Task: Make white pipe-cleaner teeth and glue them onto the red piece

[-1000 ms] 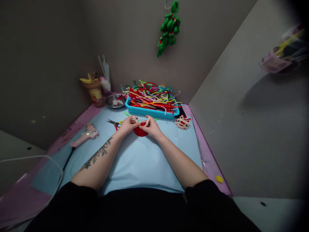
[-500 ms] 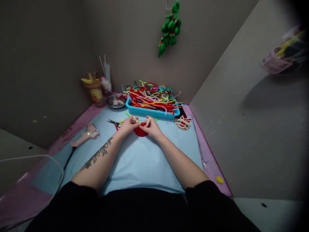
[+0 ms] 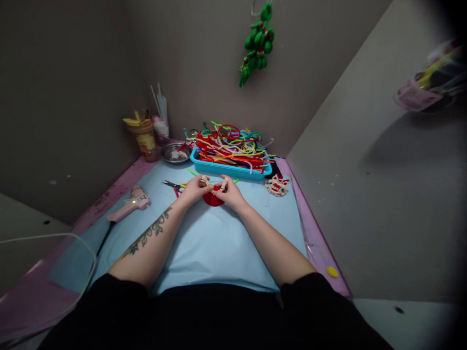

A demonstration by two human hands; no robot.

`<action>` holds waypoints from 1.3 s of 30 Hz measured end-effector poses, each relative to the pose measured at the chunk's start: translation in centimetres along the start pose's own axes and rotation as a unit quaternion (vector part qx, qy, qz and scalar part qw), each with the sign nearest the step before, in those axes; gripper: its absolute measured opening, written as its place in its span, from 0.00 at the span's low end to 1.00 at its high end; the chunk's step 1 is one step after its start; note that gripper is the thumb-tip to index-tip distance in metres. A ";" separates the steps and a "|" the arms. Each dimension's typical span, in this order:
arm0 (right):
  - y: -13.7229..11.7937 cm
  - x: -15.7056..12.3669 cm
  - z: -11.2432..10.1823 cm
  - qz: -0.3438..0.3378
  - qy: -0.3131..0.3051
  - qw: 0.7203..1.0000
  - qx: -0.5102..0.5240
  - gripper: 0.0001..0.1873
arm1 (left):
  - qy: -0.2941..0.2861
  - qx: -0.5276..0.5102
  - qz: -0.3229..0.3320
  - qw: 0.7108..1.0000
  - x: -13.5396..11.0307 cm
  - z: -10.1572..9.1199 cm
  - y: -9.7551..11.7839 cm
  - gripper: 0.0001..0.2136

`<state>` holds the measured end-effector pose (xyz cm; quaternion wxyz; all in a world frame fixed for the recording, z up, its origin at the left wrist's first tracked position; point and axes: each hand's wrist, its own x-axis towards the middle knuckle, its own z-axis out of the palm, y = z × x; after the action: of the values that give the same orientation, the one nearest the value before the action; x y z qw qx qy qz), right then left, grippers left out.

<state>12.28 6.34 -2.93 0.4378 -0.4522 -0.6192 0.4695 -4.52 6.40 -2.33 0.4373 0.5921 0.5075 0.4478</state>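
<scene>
Both my hands meet over the light blue mat [image 3: 204, 248] in front of a blue tray. My left hand [image 3: 192, 188] pinches one end of a cream, bumpy pipe-cleaner strip [image 3: 215, 185]. My right hand [image 3: 229, 192] pinches its other end. The strip curves along the top of a red pipe-cleaner piece [image 3: 212, 198] that rests on the mat between my hands. Both hands' fingers are closed in a pinch.
A blue tray [image 3: 229, 170] piled with coloured pipe cleaners stands behind my hands. Scissors [image 3: 171, 185] lie to the left, a pink glue gun [image 3: 129, 204] further left. A small red-and-white figure [image 3: 276, 185] sits to the right, a metal dish [image 3: 175, 153] and a cup [image 3: 145, 138] at the back corner.
My right fingers have shifted slightly along the cream strip; the hands stay in the same place over the red piece.
</scene>
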 end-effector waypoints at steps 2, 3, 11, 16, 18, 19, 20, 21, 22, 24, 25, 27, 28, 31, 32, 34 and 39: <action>-0.1 0.0 0.0 0.002 -0.002 1.000 0.001 0.39 | 0.002 0.004 0.003 1.000 0.0 0.0 0.0 0.20; -0.1 0.0 0.0 0.005 -0.003 1.000 0.002 0.40 | 0.002 0.004 0.004 1.000 0.0 0.0 0.1 0.19; 0.1 -0.6 -0.7 -0.045 0.043 0.998 -0.004 0.51 | 0.005 -0.005 -0.002 1.000 -0.3 0.1 0.5 0.20; -0.7 -1.7 -1.9 -0.174 0.131 0.969 -0.112 0.25 | 0.015 0.000 0.000 1.000 -0.4 0.1 0.4 0.20; -1.2 -2.2 -2.1 -0.235 0.124 0.942 -0.203 0.12 | 0.010 -0.006 -0.001 1.000 -0.4 0.2 0.4 0.20; -1.3 -2.4 -2.1 -0.258 0.109 0.928 -0.245 0.07 | 0.009 -0.010 -0.002 1.000 -0.4 0.2 0.4 0.20; -1.5 -2.6 -2.1 -0.273 0.093 0.916 -0.278 0.06 | 0.008 -0.012 -0.003 1.000 -0.3 0.2 0.4 0.20; -1.5 -2.6 -1.9 -0.281 0.081 0.906 -0.305 0.06 | 0.008 -0.013 -0.004 1.000 -0.3 0.2 0.4 0.21; -1.5 -2.6 -1.8 -0.285 0.074 0.898 -0.327 0.07 | 0.009 -0.013 -0.004 1.000 -0.3 0.2 0.5 0.21; -1.5 -2.6 -1.5 -0.289 0.066 0.885 -0.360 0.07 | 0.010 -0.010 -0.002 1.000 -0.3 0.1 0.6 0.21; -1.4 -2.5 -1.4 -0.292 0.062 0.880 -0.370 0.06 | 0.009 -0.006 -0.001 1.000 -0.3 0.0 0.7 0.21; -1.2 -2.4 -1.3 -0.297 0.056 0.874 -0.381 0.06 | 0.004 0.007 0.003 1.000 -0.3 -0.4 0.9 0.22; -1.2 -2.3 -1.3 -0.299 0.055 0.872 -0.383 0.06 | 0.000 0.015 0.005 1.000 -0.3 -0.6 1.1 0.23; -1.0 -2.3 -1.4 -0.301 0.052 0.869 -0.388 0.07 | -0.011 0.042 0.030 0.999 -0.2 -1.8 1.3 0.25; -1.0 -2.3 -1.4 -0.300 0.051 0.869 -0.390 0.07 | -0.012 0.060 0.044 0.997 -0.1 -2.2 1.3 0.25; -1.0 -2.2 -1.4 -0.297 0.049 0.870 -0.390 0.07 | -0.001 0.131 0.064 0.989 0.0 -3.0 1.3 0.20; -0.9 -2.1 -1.4 -0.298 0.051 0.871 -0.386 0.07 | 0.026 0.309 0.134 0.941 0.1 -3.7 1.1 0.12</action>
<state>13.90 4.42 -2.02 0.3785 -0.4026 -0.8333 0.0159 -7.86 6.63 -0.41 0.1557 0.7490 0.5479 0.3385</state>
